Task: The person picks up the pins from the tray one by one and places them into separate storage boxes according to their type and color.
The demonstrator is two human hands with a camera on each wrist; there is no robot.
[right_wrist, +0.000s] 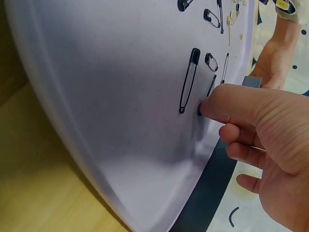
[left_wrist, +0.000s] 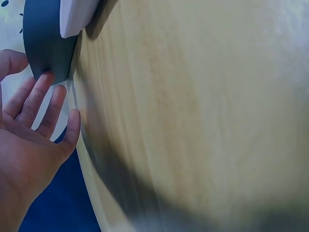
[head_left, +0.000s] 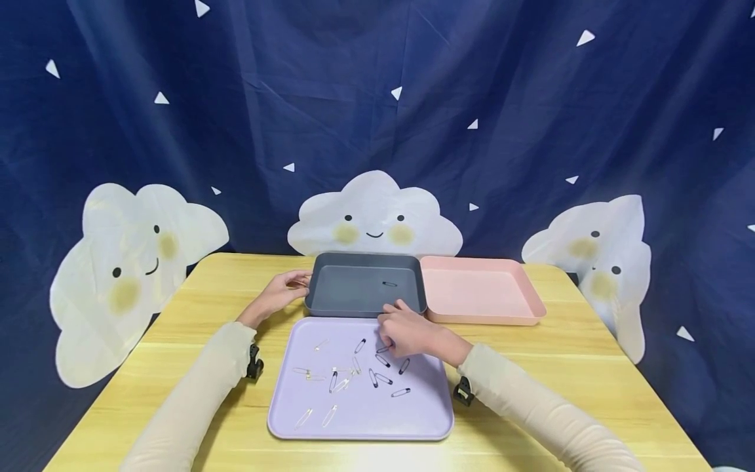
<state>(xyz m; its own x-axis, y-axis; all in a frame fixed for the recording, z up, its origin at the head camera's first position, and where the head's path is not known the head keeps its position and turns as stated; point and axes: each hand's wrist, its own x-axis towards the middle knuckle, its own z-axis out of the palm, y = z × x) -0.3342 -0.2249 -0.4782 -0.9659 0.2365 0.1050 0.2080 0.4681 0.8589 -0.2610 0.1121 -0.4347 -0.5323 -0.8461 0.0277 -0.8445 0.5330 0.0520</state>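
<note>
The person is wearing long cream-coloured fabric sleeves (head_left: pixel 194 393) and small black blocky wrist devices (head_left: pixel 255 362), the left one displaying a yellow patch (right_wrist: pixel 282 4); the left hand (head_left: pixel 280 294) and right hand (head_left: pixel 407 330) are going bare.

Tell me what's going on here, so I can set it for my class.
A person works at a wood-grained table with both bare hands. The right hand is over the lilac rectangular tray, its fingers apparently pinching a black wire safety pin. The left hand touches the dark grey rectangular tray, where another black pin lies. More black pins and gold-coloured wire safety pins lie scattered on the lilac tray. The pink rectangular tray stands right of the grey one.
</note>
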